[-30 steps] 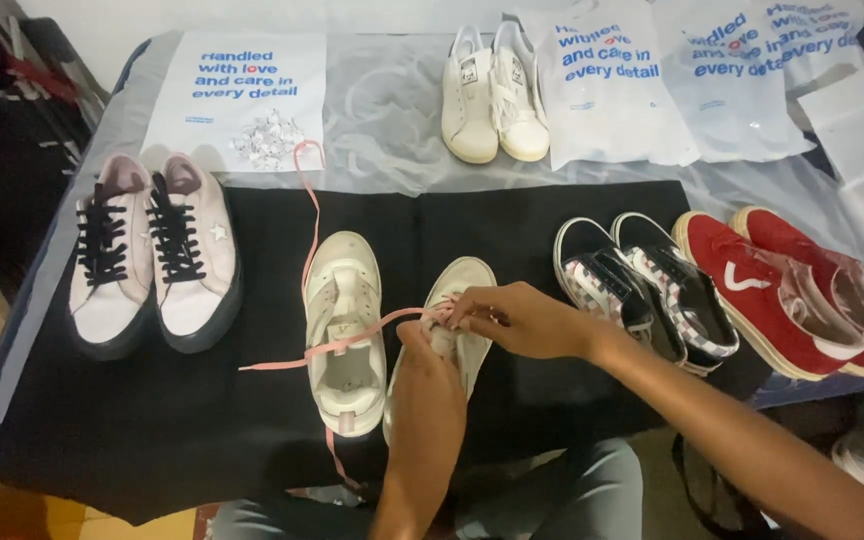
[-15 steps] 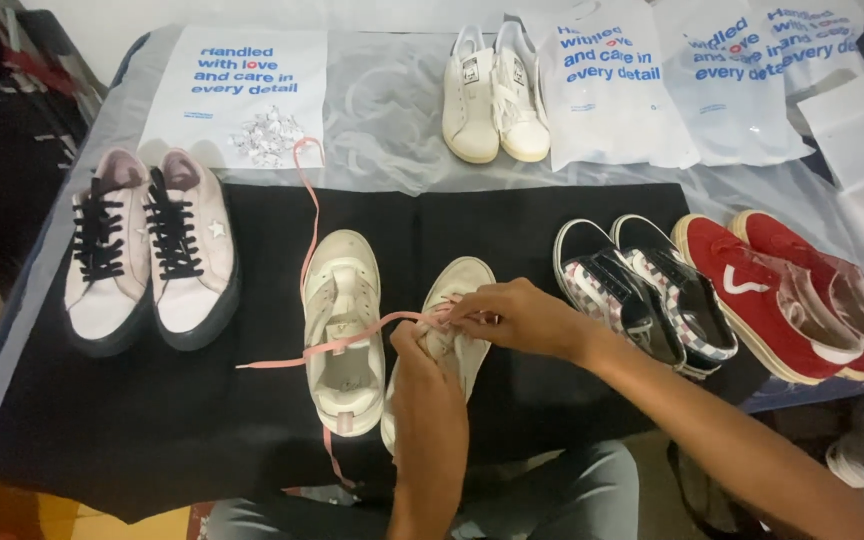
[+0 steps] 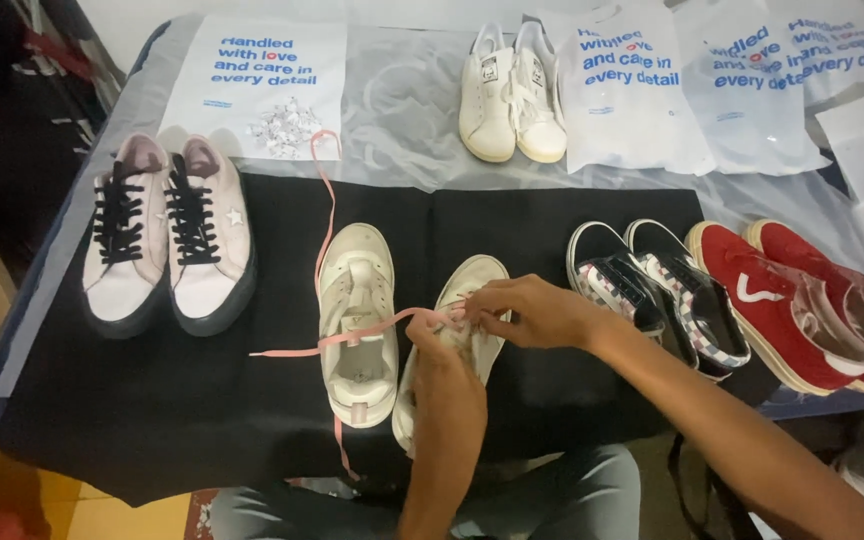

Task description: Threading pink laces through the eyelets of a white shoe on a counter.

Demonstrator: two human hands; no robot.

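Two cream sneakers lie on a black cloth [image 3: 252, 420]. The left sneaker [image 3: 357, 320] has no lace in its eyelets. My left hand [image 3: 444, 372] and my right hand [image 3: 527, 310] meet over the right sneaker [image 3: 474, 285] and pinch a pink lace [image 3: 372, 328] at its eyelets. The lace runs left across the left sneaker and ends loose on the cloth. A second pink lace [image 3: 326, 190] trails from the left sneaker's toe towards the back of the table.
Pink sneakers with black laces [image 3: 167, 235] sit at the left. Checked slip-ons [image 3: 652, 290] and red sneakers [image 3: 792, 300] sit at the right. White sneakers [image 3: 510, 95], printed plastic bags [image 3: 692, 85] and a printed sheet [image 3: 262, 85] lie at the back.
Both hands stay on the right sneaker, shifting slightly as they work the pink lace. The lace's loose end stays on the cloth.
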